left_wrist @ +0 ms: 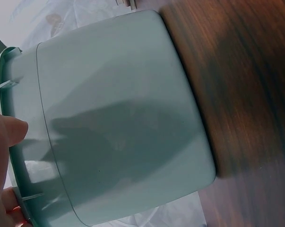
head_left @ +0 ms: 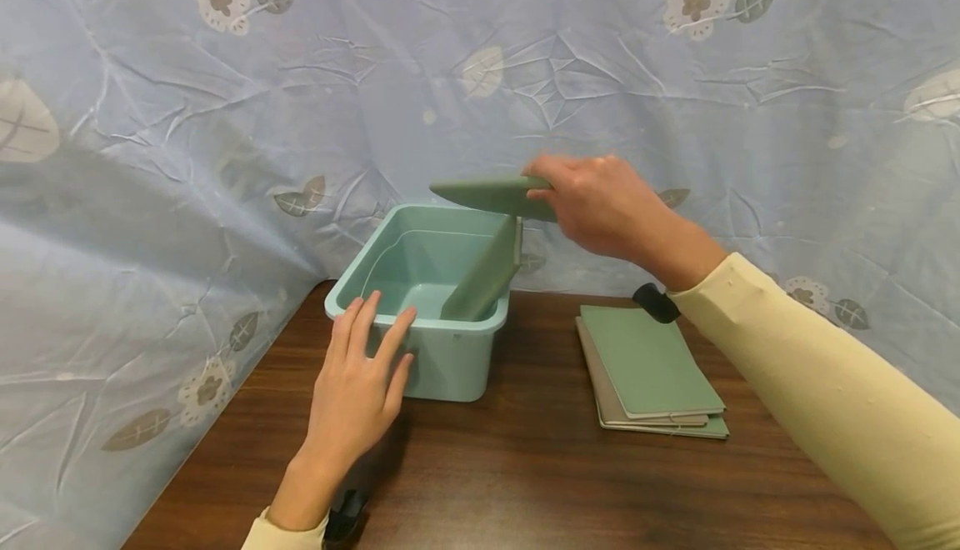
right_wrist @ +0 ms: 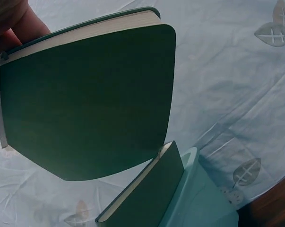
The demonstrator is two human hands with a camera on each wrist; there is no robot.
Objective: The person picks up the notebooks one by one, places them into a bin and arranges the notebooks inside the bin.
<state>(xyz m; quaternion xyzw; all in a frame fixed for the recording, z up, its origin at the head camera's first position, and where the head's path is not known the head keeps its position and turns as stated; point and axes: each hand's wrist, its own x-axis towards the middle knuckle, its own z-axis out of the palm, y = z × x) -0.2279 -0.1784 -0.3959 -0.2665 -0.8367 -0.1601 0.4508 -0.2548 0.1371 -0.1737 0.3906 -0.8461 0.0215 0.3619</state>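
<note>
My right hand (head_left: 603, 204) grips a green notebook (right_wrist: 90, 104) by one end, raised over the right side of a pale teal plastic tub (head_left: 450, 358). Cream page edges and a grey ribbon bookmark (right_wrist: 0, 101) show on it in the right wrist view. Inside the tub, another green notebook (head_left: 483, 275) leans against the right wall, its upper end sticking above the rim. My left hand (head_left: 356, 379) rests at the tub's near rim with fingers spread. In the left wrist view its thumb (left_wrist: 14, 130) lies by the rim, over the tub's outer wall.
On the brown wooden table (head_left: 510, 475), a stack of notebooks (head_left: 652, 362) lies to the right of the tub, green on top with a beige one beneath. A blue floral cloth (head_left: 555, 50) hangs behind and along the left.
</note>
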